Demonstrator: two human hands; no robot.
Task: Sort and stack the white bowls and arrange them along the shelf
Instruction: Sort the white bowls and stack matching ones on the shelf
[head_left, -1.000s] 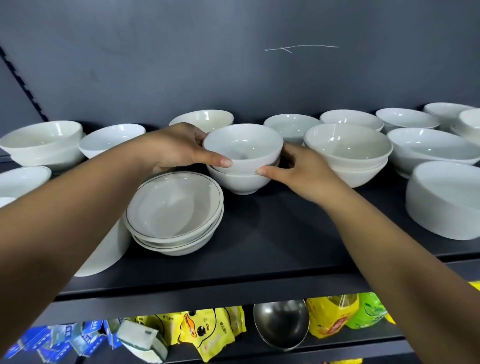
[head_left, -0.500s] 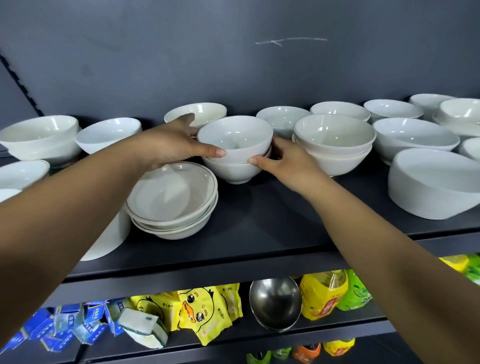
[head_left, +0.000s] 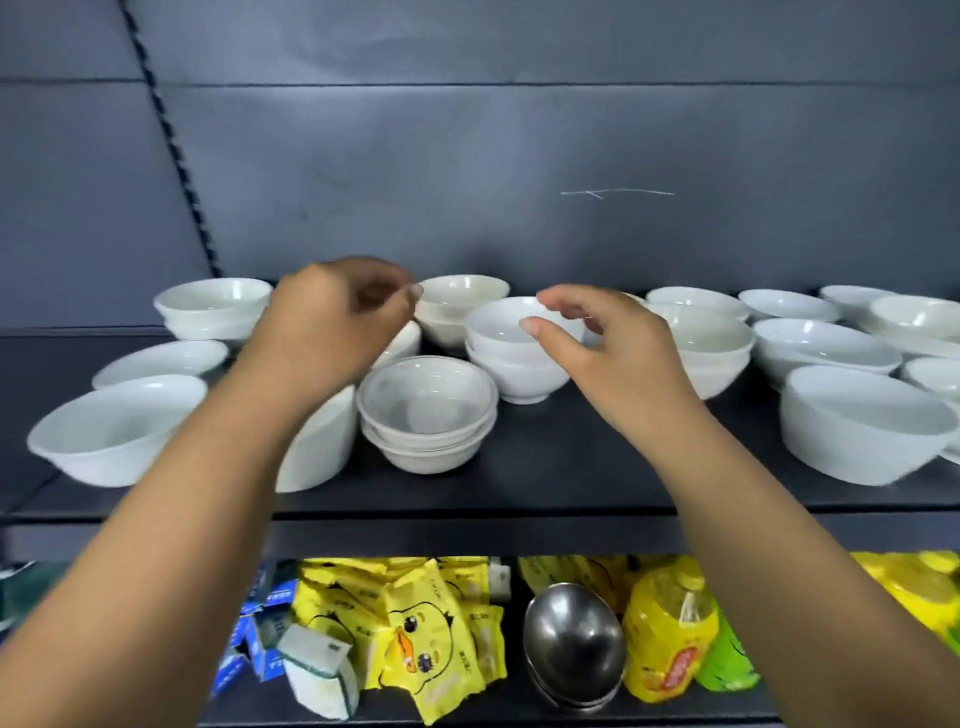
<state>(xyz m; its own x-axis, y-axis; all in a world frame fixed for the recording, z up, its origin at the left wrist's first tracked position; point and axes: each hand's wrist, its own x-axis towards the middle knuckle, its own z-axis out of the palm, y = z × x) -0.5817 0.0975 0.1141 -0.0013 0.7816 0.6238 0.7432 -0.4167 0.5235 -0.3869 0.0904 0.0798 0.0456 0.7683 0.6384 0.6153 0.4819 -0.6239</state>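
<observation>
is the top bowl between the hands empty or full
Empty: the top bowl shows only its bare white inside.

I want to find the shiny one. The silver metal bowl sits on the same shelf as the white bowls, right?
Not quite. The silver metal bowl is not up with the white bowls. It sits on the lower shelf, between the yellow duck packets and a yellow bottle. The head view shows it.
</observation>
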